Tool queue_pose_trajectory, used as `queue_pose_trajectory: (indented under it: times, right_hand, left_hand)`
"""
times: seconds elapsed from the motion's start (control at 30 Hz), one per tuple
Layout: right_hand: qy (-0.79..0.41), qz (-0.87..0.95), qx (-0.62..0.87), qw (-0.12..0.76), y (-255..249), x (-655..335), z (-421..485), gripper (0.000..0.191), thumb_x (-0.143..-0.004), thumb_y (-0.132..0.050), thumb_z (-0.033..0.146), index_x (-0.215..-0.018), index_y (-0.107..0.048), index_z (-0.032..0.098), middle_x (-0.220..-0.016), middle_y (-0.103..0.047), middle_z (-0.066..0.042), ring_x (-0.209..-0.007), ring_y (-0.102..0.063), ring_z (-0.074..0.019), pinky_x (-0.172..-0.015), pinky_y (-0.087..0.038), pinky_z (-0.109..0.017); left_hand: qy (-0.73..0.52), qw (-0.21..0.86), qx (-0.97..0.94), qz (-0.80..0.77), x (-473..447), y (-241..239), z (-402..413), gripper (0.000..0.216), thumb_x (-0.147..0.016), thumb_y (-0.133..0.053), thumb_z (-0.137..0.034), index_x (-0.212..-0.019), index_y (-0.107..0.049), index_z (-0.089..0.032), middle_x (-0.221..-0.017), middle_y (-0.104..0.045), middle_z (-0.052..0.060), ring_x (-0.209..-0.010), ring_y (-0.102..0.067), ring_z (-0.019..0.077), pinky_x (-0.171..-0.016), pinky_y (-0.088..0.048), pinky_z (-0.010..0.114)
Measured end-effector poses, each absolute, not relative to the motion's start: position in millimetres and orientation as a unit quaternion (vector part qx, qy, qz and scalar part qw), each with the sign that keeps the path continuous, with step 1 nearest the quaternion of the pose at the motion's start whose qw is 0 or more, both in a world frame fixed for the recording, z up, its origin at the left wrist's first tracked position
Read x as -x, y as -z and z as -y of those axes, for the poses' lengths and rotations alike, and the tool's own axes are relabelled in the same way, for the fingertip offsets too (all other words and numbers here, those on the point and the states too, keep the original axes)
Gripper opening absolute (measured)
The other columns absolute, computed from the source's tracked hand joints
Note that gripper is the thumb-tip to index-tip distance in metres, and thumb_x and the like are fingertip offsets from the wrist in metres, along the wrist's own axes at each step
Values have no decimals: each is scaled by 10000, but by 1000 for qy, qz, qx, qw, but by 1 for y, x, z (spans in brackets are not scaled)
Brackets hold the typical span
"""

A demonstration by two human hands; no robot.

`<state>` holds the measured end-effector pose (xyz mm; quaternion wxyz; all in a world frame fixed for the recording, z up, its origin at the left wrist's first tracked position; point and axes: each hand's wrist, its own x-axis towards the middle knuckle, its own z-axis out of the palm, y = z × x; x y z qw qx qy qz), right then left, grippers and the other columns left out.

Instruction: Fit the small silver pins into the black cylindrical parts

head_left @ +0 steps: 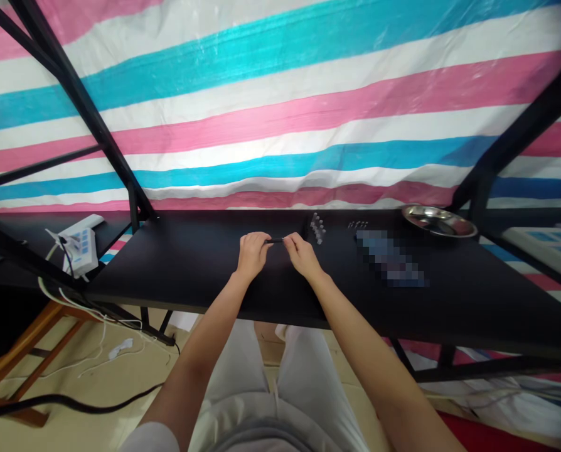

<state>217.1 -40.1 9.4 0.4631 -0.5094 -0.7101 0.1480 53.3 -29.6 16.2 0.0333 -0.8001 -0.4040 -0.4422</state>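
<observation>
Pinching a short dark stick [275,240] from both ends, the left hand [253,256] and the right hand [303,256] meet over the black table [177,251], well to the left of the metal dish [469,233] and a little nearer the person than it. Each hand is drawn in narrow, thumb against fingers on its own end of the stick, with only the middle stretch showing between them; whether the stick touches the tabletop, I cannot tell. For a hold like this, matched pressure at both ends should serve best, with the wrists level so that neither end dips or twists. A light fingertip grip would probably give finer control than a hard squeeze, and elbows tucked closer could steady such outstretched forearms. Elbow room matters too: some small clear pieces [317,228] stand left of the dish, just beyond the right hand, and a few tinier bits [357,224] lie nearer the dish on that same side, so a careless sweep of the right hand might scatter them. A blurred bluish thing [391,260] lies in front of the dish and to its left; its details are hidden.
</observation>
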Motion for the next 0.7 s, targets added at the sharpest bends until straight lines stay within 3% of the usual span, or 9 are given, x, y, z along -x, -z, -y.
queue_pose_trajectory:
  times: [0.37, 0.7]
  right_hand:
    - [-184, 682, 494, 507, -11, -212, 44, 348, -882, -337, 470, -690, -455, 205, -572, -453, 25, -498, -406, -103, -516, -314, -235]
    - [-195, 681, 492, 506, -12, -211, 45, 400, -873, -312, 525, -665, -443, 209, -569, -450, 20, -500, -403, -107, -519, -336, -237]
  left_hand:
    - [464, -7, 787, 406, -52, -14, 26, 141, -849, -516, -307, -891, -591, -195, -895, -646, 30, -870, -566, 157, -813, -375, 306]
    - [437, -23, 789, 432, -53, -14, 26, 279, -896, -397, -378, -881, -589, -177, -877, -630, 48, -839, -536, 157, -788, -365, 299]
